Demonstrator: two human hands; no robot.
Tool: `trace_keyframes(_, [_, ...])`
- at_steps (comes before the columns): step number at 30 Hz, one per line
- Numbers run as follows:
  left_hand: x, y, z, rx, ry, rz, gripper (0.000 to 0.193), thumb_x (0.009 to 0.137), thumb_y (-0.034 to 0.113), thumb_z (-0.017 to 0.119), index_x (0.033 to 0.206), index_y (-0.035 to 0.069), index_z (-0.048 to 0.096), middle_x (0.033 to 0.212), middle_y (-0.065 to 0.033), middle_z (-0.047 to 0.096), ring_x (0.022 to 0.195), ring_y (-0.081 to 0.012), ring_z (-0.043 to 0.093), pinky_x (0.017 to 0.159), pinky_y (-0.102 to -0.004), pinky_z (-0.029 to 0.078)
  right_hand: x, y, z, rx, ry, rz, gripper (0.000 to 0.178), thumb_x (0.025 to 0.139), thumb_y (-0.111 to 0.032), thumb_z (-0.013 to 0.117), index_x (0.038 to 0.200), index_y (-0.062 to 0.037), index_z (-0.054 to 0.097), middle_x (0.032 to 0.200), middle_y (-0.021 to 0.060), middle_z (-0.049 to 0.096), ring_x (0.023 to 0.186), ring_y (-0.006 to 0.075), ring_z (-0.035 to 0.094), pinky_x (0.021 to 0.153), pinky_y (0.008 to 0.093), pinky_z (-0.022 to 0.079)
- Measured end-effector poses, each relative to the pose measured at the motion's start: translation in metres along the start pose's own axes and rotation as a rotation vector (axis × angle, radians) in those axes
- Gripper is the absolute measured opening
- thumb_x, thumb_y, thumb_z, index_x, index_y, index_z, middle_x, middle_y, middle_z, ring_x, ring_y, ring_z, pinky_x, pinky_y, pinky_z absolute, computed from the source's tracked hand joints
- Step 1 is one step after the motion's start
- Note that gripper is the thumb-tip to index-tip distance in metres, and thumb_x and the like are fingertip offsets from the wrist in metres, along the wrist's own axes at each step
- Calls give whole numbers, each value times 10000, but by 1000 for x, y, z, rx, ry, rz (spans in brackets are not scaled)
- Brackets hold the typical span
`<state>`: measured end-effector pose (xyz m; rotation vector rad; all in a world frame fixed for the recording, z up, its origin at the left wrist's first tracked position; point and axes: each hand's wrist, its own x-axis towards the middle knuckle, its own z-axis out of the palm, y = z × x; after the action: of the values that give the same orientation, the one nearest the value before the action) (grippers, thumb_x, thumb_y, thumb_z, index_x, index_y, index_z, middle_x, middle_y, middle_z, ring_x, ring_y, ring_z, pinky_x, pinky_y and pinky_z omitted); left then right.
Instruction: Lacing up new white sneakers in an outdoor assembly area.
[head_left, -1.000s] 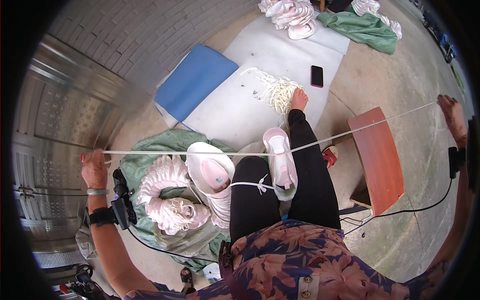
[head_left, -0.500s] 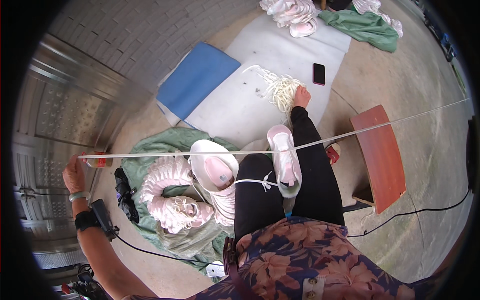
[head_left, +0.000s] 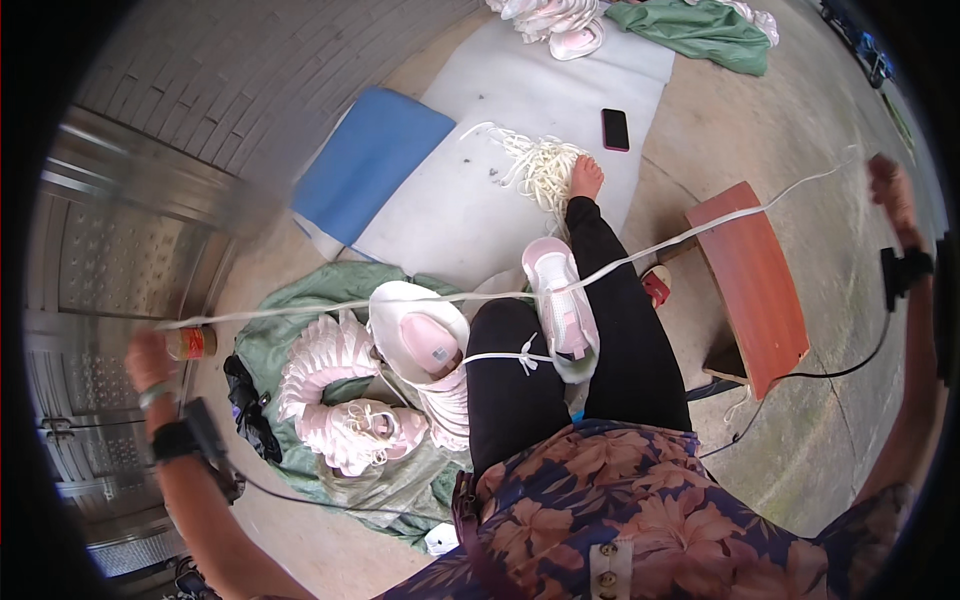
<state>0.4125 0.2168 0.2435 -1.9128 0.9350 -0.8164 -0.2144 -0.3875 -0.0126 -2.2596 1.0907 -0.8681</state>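
A long white shoelace [head_left: 640,254] stretches across my lap in a slack, wavy line. At its left end my left hand [head_left: 150,360], somewhat blurred, is closed on the lace. My right hand [head_left: 893,197] is at the far right, smeared by motion; the lace's other end seems to hang apart from it. Below the lace, a pink and white shoe upper [head_left: 562,315] rests between my thighs. Another white lace [head_left: 525,357] is knotted around my left thigh. Beside that leg, a curved stack of pink and white shoe uppers [head_left: 325,355] lies on green cloth [head_left: 300,290].
A heap of white laces [head_left: 540,165] lies by my bare foot on a pale sheet [head_left: 440,230], near a phone [head_left: 615,130] and a blue mat [head_left: 375,165]. A reddish-brown wooden stool [head_left: 750,290] stands right. Metal doors [head_left: 130,260] are left. Cables run to both wrists.
The lace has gone from taut to slack and wavy. Its right end has come into view, as has my right hand. The view has shifted slightly.
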Motion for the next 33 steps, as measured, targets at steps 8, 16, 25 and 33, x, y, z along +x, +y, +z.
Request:
trace_keyframes(8, [-60,346,-209,-2241,-909,362,146,794,82,537,652,58,510,554,-8,516,438,-86,501,357,-213,384,-158,-58,-5,686,-666,717,146,779,-220,606,845,-92,624,627,-58,515,478,24,391,417,190,302])
trace_keyframes(16, [-45,431,-333,-1672,337,620,53,710,68,565,745,48,531,894,-86,583,764,-280,528,640,-366,423,-140,-155,76,1057,-503,1037,202,842,-214,580,715,-59,552,551,2,515,379,68,410,332,200,304])
trace_keyframes(25, [-33,446,-331,-1399,281,764,75,670,56,530,742,38,542,1095,-79,522,975,-296,459,757,-399,384,-155,-133,109,1172,-515,1017,94,827,-111,573,753,-53,570,646,27,576,488,88,525,444,205,440])
trace_keyframes(33, [-33,455,-320,-1536,246,700,79,694,60,530,764,23,533,1138,-98,494,990,-309,461,787,-407,405,-160,-142,112,1053,-442,871,72,806,-35,554,734,-43,560,639,25,562,510,88,526,441,207,427])
